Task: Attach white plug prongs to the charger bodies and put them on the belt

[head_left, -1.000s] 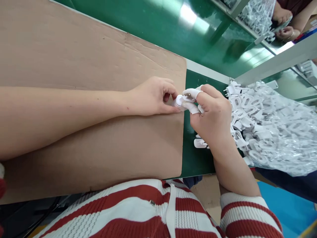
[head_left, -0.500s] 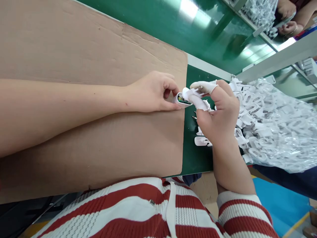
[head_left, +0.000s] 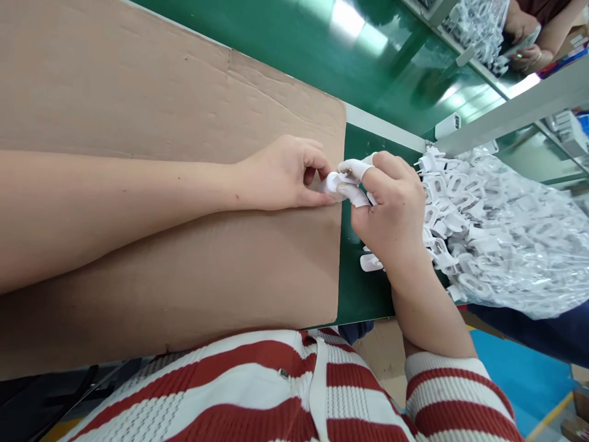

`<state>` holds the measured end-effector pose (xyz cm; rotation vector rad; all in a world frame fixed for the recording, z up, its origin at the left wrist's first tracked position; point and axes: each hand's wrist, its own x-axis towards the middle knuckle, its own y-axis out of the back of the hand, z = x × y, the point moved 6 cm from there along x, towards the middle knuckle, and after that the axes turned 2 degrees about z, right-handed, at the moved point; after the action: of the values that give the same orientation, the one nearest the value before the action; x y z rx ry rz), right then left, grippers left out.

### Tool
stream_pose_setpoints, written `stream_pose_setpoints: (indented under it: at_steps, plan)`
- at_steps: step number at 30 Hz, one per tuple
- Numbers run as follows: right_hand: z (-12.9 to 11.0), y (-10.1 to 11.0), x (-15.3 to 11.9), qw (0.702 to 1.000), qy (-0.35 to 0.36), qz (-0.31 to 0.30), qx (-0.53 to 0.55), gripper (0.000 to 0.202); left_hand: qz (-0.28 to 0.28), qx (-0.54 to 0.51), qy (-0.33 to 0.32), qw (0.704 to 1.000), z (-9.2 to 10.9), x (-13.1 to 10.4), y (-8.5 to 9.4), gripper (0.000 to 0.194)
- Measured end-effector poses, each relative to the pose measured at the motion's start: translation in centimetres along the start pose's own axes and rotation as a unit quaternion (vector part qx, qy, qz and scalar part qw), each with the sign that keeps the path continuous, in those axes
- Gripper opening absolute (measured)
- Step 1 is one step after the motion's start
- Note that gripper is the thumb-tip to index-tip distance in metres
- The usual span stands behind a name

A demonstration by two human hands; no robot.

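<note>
Thumb and fingers of my left hand pinch a white charger housing at the cardboard's right edge. My right hand, with white covers on its fingertips, grips a white plug cover by its pin side. The cover lies over the housing's open end and hides the circuit board inside. Whether it is seated flush I cannot tell. Below my right hand, a loose white plug cover rests on the green tabletop.
A cardboard sheet lies under my left arm. To the right, many white plug covers spill from a clear plastic bag. A white charger stands by the grey frame bar. Another person's hands work at the upper right.
My right hand has moved left and brought the plug cover onto the housing's open end, where the circuit board showed before. My left hand has stayed in place.
</note>
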<state>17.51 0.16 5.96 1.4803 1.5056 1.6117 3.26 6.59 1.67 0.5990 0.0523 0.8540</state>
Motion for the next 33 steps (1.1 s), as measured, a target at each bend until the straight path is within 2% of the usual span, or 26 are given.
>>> stream_pose_setpoints:
  at_steps: [8,13,17,21,25,28,31,33]
  plan:
    - [-0.4,0.2,-0.2,0.999,-0.012,0.04,-0.023,0.023,0.011,-0.006,0.012,1.0,-0.4,-0.2,0.0,0.03]
    - [-0.1,0.0,-0.3,0.997,-0.069,0.018,-0.011,0.02,0.012,0.003,0.025,1.0,-0.4,-0.4,-0.2,0.037]
    - [0.3,-0.4,-0.4,0.993,-0.115,-0.008,-0.01,0.023,0.034,0.038,0.028,0.998,-0.5,-0.6,-0.2,0.039]
    - [-0.4,-0.5,-0.5,0.993,-0.115,-0.02,-0.006,0.029,0.035,0.085,0.008,0.996,-0.2,-0.9,-0.4,0.038]
    - [-0.7,-0.8,-0.4,0.991,-0.119,-0.056,-0.002,0.029,0.042,0.091,-0.008,0.995,-0.3,-1.1,-0.6,0.034]
    - [0.5,-0.7,-0.3,0.984,-0.128,-0.069,0.099,0.037,0.034,0.084,-0.02,0.996,-0.4,-1.0,-1.0,0.031]
    - [2.4,-0.2,-0.5,0.947,-0.139,-0.072,0.279,0.067,0.024,0.085,-0.027,0.996,-0.5,-0.6,-1.2,0.033]
    - [3.6,0.4,-0.7,0.937,-0.149,-0.054,0.312,0.074,0.021,0.073,-0.022,0.997,-0.6,-0.5,-1.2,0.033]
